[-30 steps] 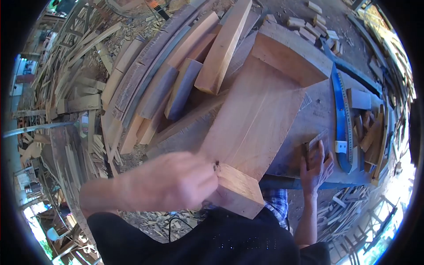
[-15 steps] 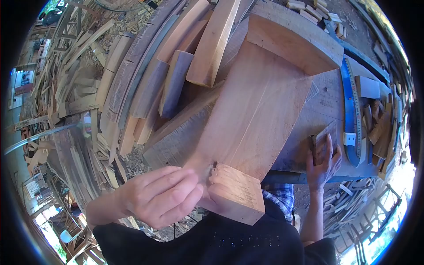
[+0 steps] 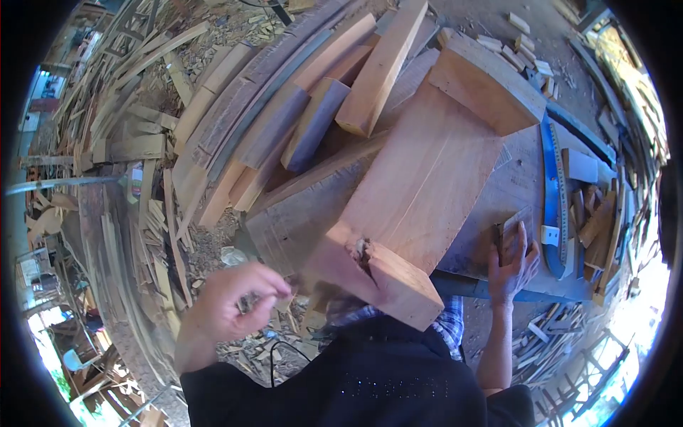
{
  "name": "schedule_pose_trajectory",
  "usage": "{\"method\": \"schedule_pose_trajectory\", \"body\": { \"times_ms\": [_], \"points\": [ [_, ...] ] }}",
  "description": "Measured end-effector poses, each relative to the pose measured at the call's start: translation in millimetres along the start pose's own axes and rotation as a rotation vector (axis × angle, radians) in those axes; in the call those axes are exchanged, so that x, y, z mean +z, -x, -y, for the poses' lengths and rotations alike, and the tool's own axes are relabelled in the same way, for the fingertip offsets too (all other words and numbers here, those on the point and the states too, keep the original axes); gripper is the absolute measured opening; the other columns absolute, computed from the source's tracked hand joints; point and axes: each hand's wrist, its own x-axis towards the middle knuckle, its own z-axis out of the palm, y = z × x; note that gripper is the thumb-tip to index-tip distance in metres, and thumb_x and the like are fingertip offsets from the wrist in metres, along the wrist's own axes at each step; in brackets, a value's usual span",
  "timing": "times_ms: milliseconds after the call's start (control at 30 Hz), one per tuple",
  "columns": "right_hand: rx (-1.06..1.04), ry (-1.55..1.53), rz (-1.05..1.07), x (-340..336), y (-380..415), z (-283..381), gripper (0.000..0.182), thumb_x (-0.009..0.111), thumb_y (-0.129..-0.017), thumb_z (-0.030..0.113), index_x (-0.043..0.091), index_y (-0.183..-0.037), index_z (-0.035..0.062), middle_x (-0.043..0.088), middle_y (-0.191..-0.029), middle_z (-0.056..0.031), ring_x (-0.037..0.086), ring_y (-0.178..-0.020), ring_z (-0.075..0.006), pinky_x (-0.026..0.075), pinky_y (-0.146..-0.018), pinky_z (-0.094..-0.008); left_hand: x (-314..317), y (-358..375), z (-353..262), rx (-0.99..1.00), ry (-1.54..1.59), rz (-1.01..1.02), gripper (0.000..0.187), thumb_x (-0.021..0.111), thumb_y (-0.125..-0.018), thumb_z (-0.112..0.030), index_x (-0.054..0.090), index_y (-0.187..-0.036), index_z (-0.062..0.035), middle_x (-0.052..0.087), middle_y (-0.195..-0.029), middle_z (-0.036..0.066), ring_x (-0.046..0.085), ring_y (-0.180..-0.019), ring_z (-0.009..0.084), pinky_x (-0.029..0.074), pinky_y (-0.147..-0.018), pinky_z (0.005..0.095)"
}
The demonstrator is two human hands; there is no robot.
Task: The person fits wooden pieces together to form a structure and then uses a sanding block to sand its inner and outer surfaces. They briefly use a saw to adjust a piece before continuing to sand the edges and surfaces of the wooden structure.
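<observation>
A reddish wooden workpiece lies in front of me: a broad board (image 3: 420,178) with a thick block (image 3: 491,89) standing at its far end and another block (image 3: 405,285) at its near end. A dark, ragged hollow (image 3: 363,255) shows in the near block's edge. My left hand (image 3: 238,302) is in the air left of this block, apart from it. Its fingers are curled and the thumb is close to the index finger; anything between them is too small to make out. At the workpiece's right, my right hand (image 3: 516,267) grips a small, flat wooden block (image 3: 511,231) against the bench top.
A blue strip with a measuring scale (image 3: 551,192) lies on the bench (image 3: 469,235) at right, beside small offcuts (image 3: 597,213). Thick timber pieces (image 3: 313,124) are stacked at left. Scrap wood (image 3: 107,228) and chips cover the floor around.
My left hand has moved left and away from the near block, uncovering its hollow. My right hand keeps its grip on the small block. The whole view has shifted slightly.
</observation>
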Motion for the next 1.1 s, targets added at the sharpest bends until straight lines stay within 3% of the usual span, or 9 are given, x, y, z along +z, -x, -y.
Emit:
{"method": "schedule_pose_trajectory", "body": {
  "times_ms": [67, 167, 200, 333, 400, 533, 600, 967, 1100],
  "points": [
    [0.001, 0.016, 0.012, -1, 0, 0, 0.083, 0.078, -0.069, 0.030, 0.049, -0.146, 0.0301, 0.048, -0.131, -0.0199, 0.048, -0.122, -0.0404, 0.037, -0.101, -0.0514, 6, 32, 2, -0.217, 0.055, 0.144, 0.020, 0.069, -0.086, -0.006, 0.060, -0.104, -0.0056, 0.068, -0.101, 0.015, 0.071, -0.092, 0.0264, 0.056, -0.076, 0.0377],
    [0.006, 0.015, 0.010, -2, 0, 1, 0.082, 0.078, -0.070, 0.030, 0.048, -0.146, 0.0303, 0.048, -0.129, -0.0200, 0.048, -0.121, -0.0407, 0.037, -0.100, -0.0515, 25, 56, 16, -0.620, -0.161, 0.742, 0.048, 0.075, -0.085, -0.032, 0.059, -0.120, -0.0046, 0.063, -0.119, 0.020, 0.059, -0.117, 0.0372, 0.048, -0.098, 0.0477],
    [-0.002, 0.019, -0.008, -1, 0, 2, 0.082, 0.078, -0.070, 0.030, 0.048, -0.146, 0.0303, 0.048, -0.129, -0.0200, 0.048, -0.121, -0.0407, 0.037, -0.100, -0.0515, 28, 56, 16, -0.605, -0.163, 0.728, 0.048, 0.075, -0.085, -0.032, 0.059, -0.120, -0.0046, 0.063, -0.119, 0.020, 0.059, -0.117, 0.0372, 0.048, -0.098, 0.0477],
    [0.013, 0.029, -0.011, -3, 1, 4, 0.080, 0.079, -0.072, 0.032, 0.048, -0.146, 0.0308, 0.049, -0.128, -0.0197, 0.049, -0.119, -0.0409, 0.038, -0.099, -0.0511, 31, 14, 10, -0.007, -0.436, -0.135, 0.075, 0.086, -0.072, -0.036, 0.055, -0.136, -0.0112, 0.053, -0.135, 0.017, 0.056, -0.121, 0.0357, 0.049, -0.098, 0.0443],
    [0.026, 0.032, 0.007, -4, 2, 5, 0.080, 0.080, -0.073, 0.033, 0.048, -0.146, 0.0305, 0.049, -0.128, -0.0197, 0.049, -0.119, -0.0410, 0.038, -0.098, -0.0501, 28, -26, -18, 0.173, -0.494, -0.260, 0.085, 0.091, -0.062, -0.028, 0.054, -0.137, -0.0117, 0.050, -0.141, 0.012, 0.052, -0.127, 0.0334, 0.048, -0.099, 0.0457],
    [-0.031, 0.022, -0.057, 0, 4, 1, 0.079, 0.079, -0.074, 0.036, 0.048, -0.147, 0.0302, 0.048, -0.128, -0.0217, 0.049, -0.118, -0.0415, 0.037, -0.098, -0.0504, 27, -86, -9, 0.336, -0.485, -0.161, 0.078, 0.091, -0.060, -0.015, 0.059, -0.131, -0.0099, 0.057, -0.132, 0.010, 0.058, -0.120, 0.0298, 0.050, -0.097, 0.0411],
    [-0.024, 0.027, -0.065, -2, 4, 1, 0.078, 0.079, -0.075, 0.036, 0.048, -0.147, 0.0301, 0.048, -0.128, -0.0228, 0.049, -0.118, -0.0419, 0.037, -0.098, -0.0506, 21, -106, 4, 0.157, -0.087, 0.312, 0.055, 0.083, -0.068, -0.010, 0.063, -0.120, -0.0054, 0.065, -0.117, 0.013, 0.063, -0.109, 0.0323, 0.051, -0.093, 0.0407],
    [0.010, -0.006, -0.043, -1, 6, 3, 0.079, 0.079, -0.074, 0.034, 0.047, -0.146, 0.0317, 0.049, -0.126, -0.0202, 0.048, -0.120, -0.0412, 0.036, -0.101, -0.0521, 43, -91, 16, 0.350, 0.007, 0.022, 0.054, 0.088, -0.063, -0.005, 0.064, -0.111, -0.0047, 0.064, -0.110, 0.009, 0.064, -0.106, 0.0271, 0.051, -0.093, 0.0373],
    [0.026, -0.006, -0.017, 0, 6, 1, 0.079, 0.077, -0.075, 0.038, 0.046, -0.147, 0.0323, 0.048, -0.129, -0.0223, 0.047, -0.121, -0.0412, 0.035, -0.100, -0.0515, 53, -87, 30, 0.162, 0.418, -0.051, 0.060, 0.089, -0.058, 0.003, 0.065, -0.112, -0.0089, 0.064, -0.110, 0.002, 0.060, -0.107, 0.0142, 0.050, -0.095, 0.0331]
  ]
}}
